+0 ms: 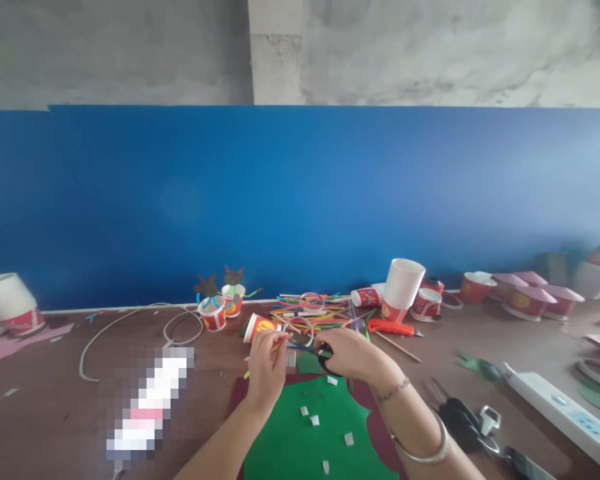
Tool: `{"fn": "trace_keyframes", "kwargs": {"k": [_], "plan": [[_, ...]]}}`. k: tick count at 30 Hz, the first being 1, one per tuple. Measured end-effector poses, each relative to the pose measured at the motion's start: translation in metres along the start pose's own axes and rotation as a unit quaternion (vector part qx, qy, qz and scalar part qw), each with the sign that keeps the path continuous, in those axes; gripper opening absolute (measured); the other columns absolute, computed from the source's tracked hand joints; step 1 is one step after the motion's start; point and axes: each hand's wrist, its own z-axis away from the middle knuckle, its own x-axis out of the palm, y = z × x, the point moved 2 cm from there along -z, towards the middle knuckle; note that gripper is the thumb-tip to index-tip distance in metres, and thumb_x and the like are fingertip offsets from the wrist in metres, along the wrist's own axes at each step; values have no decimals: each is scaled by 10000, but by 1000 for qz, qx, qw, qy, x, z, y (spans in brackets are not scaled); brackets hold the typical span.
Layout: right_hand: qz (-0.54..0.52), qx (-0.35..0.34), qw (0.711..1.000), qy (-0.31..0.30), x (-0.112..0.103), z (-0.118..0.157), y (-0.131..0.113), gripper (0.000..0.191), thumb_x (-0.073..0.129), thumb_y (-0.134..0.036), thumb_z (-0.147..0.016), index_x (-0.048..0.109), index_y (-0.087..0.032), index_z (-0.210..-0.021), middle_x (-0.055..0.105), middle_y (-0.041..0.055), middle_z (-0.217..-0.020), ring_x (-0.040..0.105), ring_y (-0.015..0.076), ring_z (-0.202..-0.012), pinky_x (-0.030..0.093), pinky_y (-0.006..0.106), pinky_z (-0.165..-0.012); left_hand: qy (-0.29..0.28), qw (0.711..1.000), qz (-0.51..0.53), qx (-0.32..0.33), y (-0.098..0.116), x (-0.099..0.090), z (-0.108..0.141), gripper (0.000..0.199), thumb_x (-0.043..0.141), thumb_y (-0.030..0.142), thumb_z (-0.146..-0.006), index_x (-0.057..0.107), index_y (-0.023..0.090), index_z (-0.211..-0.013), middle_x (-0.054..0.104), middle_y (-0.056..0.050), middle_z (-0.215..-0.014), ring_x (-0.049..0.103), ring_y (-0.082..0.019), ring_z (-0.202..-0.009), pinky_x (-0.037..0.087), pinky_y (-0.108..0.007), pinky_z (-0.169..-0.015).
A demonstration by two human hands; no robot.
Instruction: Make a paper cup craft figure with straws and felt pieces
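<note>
My left hand [266,373] pinches a thin orange strip [287,337] between thumb and fingertips; its exact kind is too small to tell. My right hand [350,357] is closed around the dark handles of a pair of scissors [324,361]. The blades point left toward the strip; I cannot tell whether they touch it. Under both hands lies green paper [300,447] on a dark red sheet [380,437], with several small white scraps [315,421] on it. Just behind my left hand, a red and white paper cup [260,327] rests on its side.
Colourful thin sticks [285,309] lie piled at the back. Two cups with dark cat-like cutouts [208,287] stand left of them. A stacked white cup [404,287], an orange utility knife [393,327], keys [463,423] and a power strip [565,410] are to the right.
</note>
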Motion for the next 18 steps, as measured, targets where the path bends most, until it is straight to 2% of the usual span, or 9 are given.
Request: {"fn": "trace_keyframes", "kwargs": {"k": [9,18], "plan": [[11,-2,999,49,0,-1,-3,406,502,-72,-619,638,-209,-976,668,52,-980,568,223,-976,357,273,-769,-33,999,-31,27,6,-1,-3,134,482,227,-895,615,213,-893,641,-53,-874,596,-212,-869,488,-354,-781],[33,4,998,49,-3,1,-13,352,506,-110,-646,650,-212,-951,685,62,-940,609,230,-908,365,273,-703,-37,995,-57,70,11,-4,-3,122,497,164,-874,607,210,-899,644,-43,-874,577,-210,-861,448,-356,-787]]}}
